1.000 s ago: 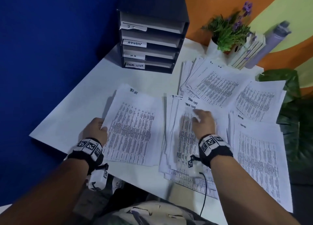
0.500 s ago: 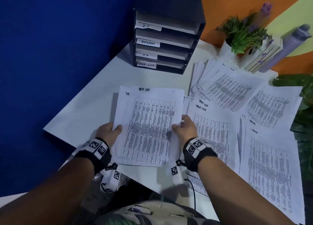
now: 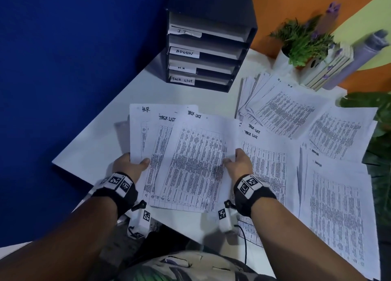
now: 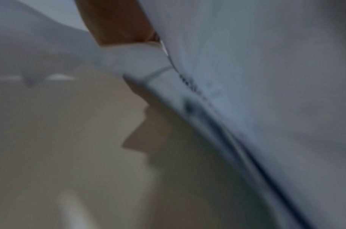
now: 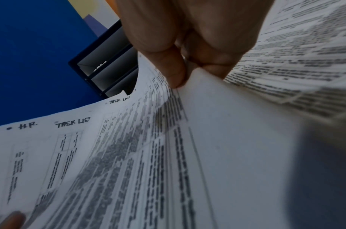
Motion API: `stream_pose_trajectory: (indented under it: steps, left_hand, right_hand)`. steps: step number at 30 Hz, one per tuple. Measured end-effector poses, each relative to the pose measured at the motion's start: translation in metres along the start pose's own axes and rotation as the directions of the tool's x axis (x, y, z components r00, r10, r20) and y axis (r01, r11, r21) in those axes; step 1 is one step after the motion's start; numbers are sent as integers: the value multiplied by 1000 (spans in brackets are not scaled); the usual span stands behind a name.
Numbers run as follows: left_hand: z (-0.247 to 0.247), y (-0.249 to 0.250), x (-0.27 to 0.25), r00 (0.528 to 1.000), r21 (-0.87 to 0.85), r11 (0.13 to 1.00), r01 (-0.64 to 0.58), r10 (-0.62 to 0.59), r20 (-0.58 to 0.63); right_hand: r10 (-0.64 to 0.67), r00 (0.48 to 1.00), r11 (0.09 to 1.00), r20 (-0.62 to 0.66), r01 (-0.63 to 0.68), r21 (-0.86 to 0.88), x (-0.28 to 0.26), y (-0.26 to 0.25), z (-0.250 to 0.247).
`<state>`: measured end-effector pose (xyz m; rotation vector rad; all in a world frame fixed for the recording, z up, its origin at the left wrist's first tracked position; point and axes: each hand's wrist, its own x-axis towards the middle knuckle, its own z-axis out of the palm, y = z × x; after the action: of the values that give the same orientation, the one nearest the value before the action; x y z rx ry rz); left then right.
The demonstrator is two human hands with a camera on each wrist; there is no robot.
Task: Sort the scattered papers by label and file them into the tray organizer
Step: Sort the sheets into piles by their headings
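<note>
Compared with half a second ago, the bundle between the two hands has fanned apart: then only a "TASK LIST" sheet faced up, now the top TASK LIST sheet [image 3: 196, 153] is slid toward 3 o'clock, baring a second TASK LIST sheet [image 3: 164, 136] and, at the back toward 9 o'clock, an H.R. sheet [image 3: 137, 128]. The left hand [image 3: 131, 166] grips the fan's left edge, thumb on top and curled over the paper; its other fingers are hidden underneath. The right hand [image 3: 239, 164] pinches the right edge of the top sheet, and the right wrist view shows its thumb and fingertips [image 5: 174, 72] clamped together on that edge. As I judge it, this means a misfiled H.R. page has turned up among the task lists, so it must come out before the bundle goes to the tray organizer [image 3: 207, 54] at 12 o'clock, whose slots read IT, ADMIN, H.R. and TASK LIST from top to bottom. The fan is lifted off the white table [image 3: 95, 151], whose left edge runs diagonally close by at 9 o'clock, so a loose page could slip off there. Bare table lies between the fan and the organizer, giving a free path forward. Toward 3 o'clock the surface is covered by the TASK LIST pile [image 3: 266, 153] and the ADMIN pile [image 3: 334, 196]; at 1 o'clock lies another fanned pile [image 3: 281, 109], with a potted plant [image 3: 302, 41] behind it.
</note>
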<state>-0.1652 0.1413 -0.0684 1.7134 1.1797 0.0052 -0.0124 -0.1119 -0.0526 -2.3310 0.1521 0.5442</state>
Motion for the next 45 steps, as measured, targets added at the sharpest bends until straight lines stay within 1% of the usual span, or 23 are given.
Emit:
stream_pose_trajectory:
  steps: [2, 4, 6, 9, 11, 15, 18, 19, 22, 23, 26, 27, 29, 32, 34, 36, 39, 42, 43, 44, 45]
  left_hand:
    - [-1, -2, 1, 1000, 1, 1000, -6, 6, -9]
    - [-1, -4, 2, 1000, -10, 1000, -13, 12, -14]
    - [0, -4, 2, 1000, -20, 1000, -15, 14, -11]
    - [4, -2, 0, 1000, -45, 999, -14, 14, -10]
    - [6, 0, -2, 1000, -93, 995, -30, 29, -11]
    - [7, 4, -8, 998, -141, 988, -58, 61, 13]
    - [8, 7, -12, 995, -171, 981, -89, 95, 32]
    - [8, 9, -14, 993, -187, 977, -105, 114, 42]
    - [10, 12, -19, 980, -193, 969, -152, 173, 100]
    - [10, 13, -20, 974, -191, 968, -163, 188, 123]
    - [10, 15, -20, 965, -189, 968, -167, 199, 168]
    - [9, 16, -21, 965, -196, 967, -163, 198, 172]
    - [11, 19, -24, 965, -216, 963, -161, 199, 169]
    - [17, 25, -27, 970, -256, 950, -177, 213, 120]
    - [20, 29, -28, 969, -203, 955, -218, 237, 75]
    - [23, 35, -28, 963, -146, 958, -247, 259, 73]
    - [28, 46, -31, 955, -110, 953, -281, 289, 60]
    - [33, 57, -37, 933, -22, 934, -357, 358, 47]
    - [35, 60, -39, 924, 21, 924, -382, 381, 32]
    - [36, 64, -41, 918, 53, 917, -395, 396, 7]
    - [37, 68, -42, 912, 80, 910, -406, 409, -23]
  right_hand:
    - [6, 1000, 990, 13, -8, 142, 1, 6, -1]
    - [16, 999, 939, 34, -27, 344, -1, 11, 0]
    - [7, 999, 888, 51, -29, 459, -5, 11, 0]
    - [-60, 996, 870, 61, 22, 492, -6, 11, 1]
    - [-79, 994, 852, 74, 29, 522, -5, 12, 1]
    - [-76, 991, 732, 107, -17, 681, -6, 7, -1]
    - [-99, 987, 685, 128, -26, 728, -7, 7, -5]
    - [-120, 983, 684, 135, -17, 729, -7, 8, -6]
    - [-183, 973, 735, 142, 39, 677, -11, 8, -8]
    - [-183, 973, 730, 142, 37, 682, -11, 9, -9]
    - [-157, 974, 610, 163, -34, 792, -9, 10, -11]
    - [-152, 975, 584, 162, -43, 810, -9, 10, -12]
    - [-144, 979, 565, 147, -40, 824, -9, 10, -15]
    - [-121, 985, 582, 121, -29, 812, -10, 10, -18]
    - [-70, 992, 609, 101, -38, 793, -11, 11, -20]
    - [-35, 997, 639, 74, -35, 768, -11, 13, -25]
    - [1, 1000, 670, 21, -16, 742, -8, 19, -35]
    - [33, 997, 657, -65, 27, 753, -5, 31, -46]
    - [30, 994, 681, -103, 55, 730, -6, 34, -51]
    - [17, 988, 743, -151, 89, 664, -8, 37, -57]
    - [-6, 978, 823, -210, 124, 554, -8, 40, -63]
